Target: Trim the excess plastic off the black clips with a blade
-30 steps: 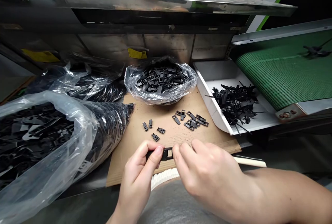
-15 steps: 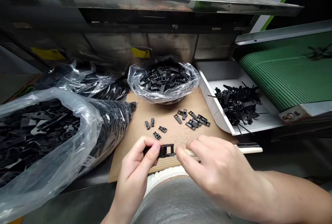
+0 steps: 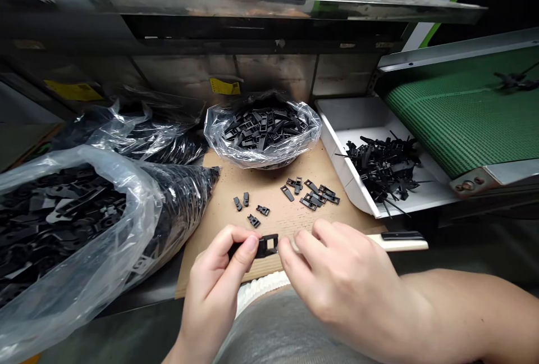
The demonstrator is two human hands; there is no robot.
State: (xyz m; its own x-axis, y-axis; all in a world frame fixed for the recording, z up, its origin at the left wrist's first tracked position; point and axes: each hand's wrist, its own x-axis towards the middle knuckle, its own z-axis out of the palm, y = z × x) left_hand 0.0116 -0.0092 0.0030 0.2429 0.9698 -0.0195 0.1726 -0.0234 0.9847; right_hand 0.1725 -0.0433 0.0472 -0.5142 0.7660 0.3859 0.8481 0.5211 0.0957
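Observation:
My left hand [image 3: 225,265] pinches a small black plastic clip [image 3: 267,246] between thumb and fingers; a rectangular opening shows at its free end. My right hand [image 3: 337,271] is closed around a slim white-handled knife [image 3: 398,241], whose butt with a black strip juts out to the right. Its working end is hidden behind my right fingertips, which are right beside the clip's open end. Just beyond my hands, several small black parts [image 3: 254,221] lie on a cardboard sheet [image 3: 219,218]. To their right is a group of black frame-shaped clips [image 3: 312,201].
A plastic-lined bowl [image 3: 263,156] of black clips stands at the back. Big clear bags [image 3: 138,184] of black parts fill the left. On the right, a white tray [image 3: 362,204] holds black pieces with thin stems, beside a green conveyor belt [image 3: 463,111]. A metal shelf [image 3: 252,4] runs above.
My right hand has shifted slightly left, closer to the clip. The thin tip of the knife seen at the clip before is now hidden behind the fingers. My left hand keeps its pinch.

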